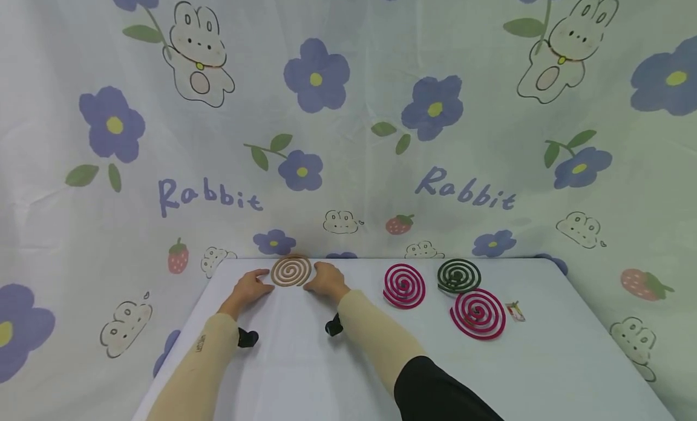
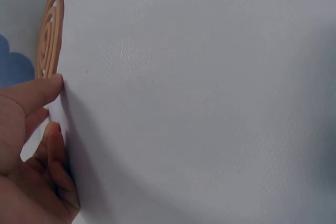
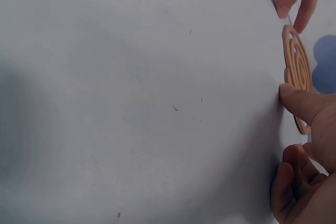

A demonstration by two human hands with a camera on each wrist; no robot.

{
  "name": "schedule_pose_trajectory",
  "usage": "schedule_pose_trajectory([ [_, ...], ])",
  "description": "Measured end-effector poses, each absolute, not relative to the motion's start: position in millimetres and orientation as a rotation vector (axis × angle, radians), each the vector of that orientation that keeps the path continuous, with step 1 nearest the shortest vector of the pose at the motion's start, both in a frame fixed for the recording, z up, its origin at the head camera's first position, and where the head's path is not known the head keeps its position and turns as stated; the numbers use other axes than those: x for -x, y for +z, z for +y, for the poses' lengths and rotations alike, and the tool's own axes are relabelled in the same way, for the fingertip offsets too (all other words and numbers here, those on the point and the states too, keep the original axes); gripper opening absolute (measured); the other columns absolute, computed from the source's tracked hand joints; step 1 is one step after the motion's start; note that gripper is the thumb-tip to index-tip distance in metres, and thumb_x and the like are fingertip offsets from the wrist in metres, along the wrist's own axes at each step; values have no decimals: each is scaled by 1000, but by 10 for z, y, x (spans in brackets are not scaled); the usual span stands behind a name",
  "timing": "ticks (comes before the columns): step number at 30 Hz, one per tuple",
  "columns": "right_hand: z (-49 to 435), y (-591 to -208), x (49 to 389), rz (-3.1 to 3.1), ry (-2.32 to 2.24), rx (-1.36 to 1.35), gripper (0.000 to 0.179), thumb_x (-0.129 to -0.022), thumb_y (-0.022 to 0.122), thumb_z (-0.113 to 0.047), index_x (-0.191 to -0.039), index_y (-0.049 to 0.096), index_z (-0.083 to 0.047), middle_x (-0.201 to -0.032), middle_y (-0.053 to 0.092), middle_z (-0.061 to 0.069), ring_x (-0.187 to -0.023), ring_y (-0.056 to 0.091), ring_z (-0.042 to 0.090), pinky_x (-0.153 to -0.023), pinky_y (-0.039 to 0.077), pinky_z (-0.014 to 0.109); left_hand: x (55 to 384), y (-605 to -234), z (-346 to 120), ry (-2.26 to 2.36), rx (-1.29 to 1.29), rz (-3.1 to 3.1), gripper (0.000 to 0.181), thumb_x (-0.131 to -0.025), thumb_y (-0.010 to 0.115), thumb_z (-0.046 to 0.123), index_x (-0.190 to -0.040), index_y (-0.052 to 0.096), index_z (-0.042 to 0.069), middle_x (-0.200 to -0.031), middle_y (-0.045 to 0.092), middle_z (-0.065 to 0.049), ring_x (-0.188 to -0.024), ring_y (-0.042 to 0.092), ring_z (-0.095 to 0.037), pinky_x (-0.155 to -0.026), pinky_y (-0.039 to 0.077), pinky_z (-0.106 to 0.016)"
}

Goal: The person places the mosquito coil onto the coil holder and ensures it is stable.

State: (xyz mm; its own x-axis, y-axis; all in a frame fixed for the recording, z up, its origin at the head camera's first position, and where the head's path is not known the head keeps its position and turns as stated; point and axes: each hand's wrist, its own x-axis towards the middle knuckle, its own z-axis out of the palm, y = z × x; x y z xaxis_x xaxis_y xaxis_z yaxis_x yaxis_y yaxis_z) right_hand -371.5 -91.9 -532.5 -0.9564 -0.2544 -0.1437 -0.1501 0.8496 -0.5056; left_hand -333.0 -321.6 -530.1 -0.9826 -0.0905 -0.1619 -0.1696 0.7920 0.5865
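A tan mosquito coil [image 1: 291, 271] lies flat near the table's far edge, between the two hands. At its left side, the left hand [image 1: 250, 288] has thumb and index finger spread, with the tips close to the rim; the other fingers curl loosely in the left wrist view. On the opposite side the right hand [image 1: 328, 280] spreads its thumb and index finger about the coil's right rim. In the right wrist view, the right thumb [image 3: 296, 98] lies at the coil's near edge. Neither hand visibly pinches the coil.
On the right half of the table lie two magenta coils, one [image 1: 404, 286] apart and another [image 1: 478, 314] near a dark green coil [image 1: 459, 276]. A small printed packet [image 1: 514, 311] is beside them. Behind hangs a patterned curtain [image 1: 359, 137].
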Motion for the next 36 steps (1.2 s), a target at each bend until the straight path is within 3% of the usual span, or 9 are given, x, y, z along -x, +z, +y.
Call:
schedule_pose_trajectory([
  [5,-947,-5280,3717,2824,-803,330,63,-75,83,-40,-129,62,-15,-125,63,0,-116,56,24,-96,45,41,3336,-5279,-3216,931,216,2850,60,-87,69,21,-139,48,0,-89,57,-13,-78,53,-26,-74,44,-43],
  [13,-971,-5368,3671,2836,-937,273,58,-71,84,-39,-122,67,-19,-118,67,-2,-110,59,24,-91,46,40,3289,-5330,-3215,961,209,2878,54,-88,68,21,-136,52,1,-84,56,-10,-73,51,-23,-66,41,-36],
  [24,-882,-5374,3592,2837,-1100,209,54,-70,86,-35,-118,69,-19,-84,62,-8,-80,57,15,-75,47,36,3232,-5326,-3123,1137,155,2924,51,-85,72,15,-131,57,-1,-86,60,-9,-76,53,-23,-70,41,-37],
  [31,-876,-5348,3612,2813,-1166,255,45,-73,84,-30,-113,69,-16,-85,61,-8,-79,56,12,-73,47,32,3262,-5334,-3129,1280,105,2888,47,-88,69,11,-129,56,-6,-95,66,-18,-80,58,-21,-70,46,-31],
  [36,-887,-5353,3572,2691,-1361,249,40,-75,84,-25,-109,69,-8,-86,66,-4,-81,60,13,-76,49,31,3230,-5305,-3026,1356,267,2847,48,-93,65,24,-125,57,-11,-96,67,-22,-76,62,-23,-61,47,-27],
])
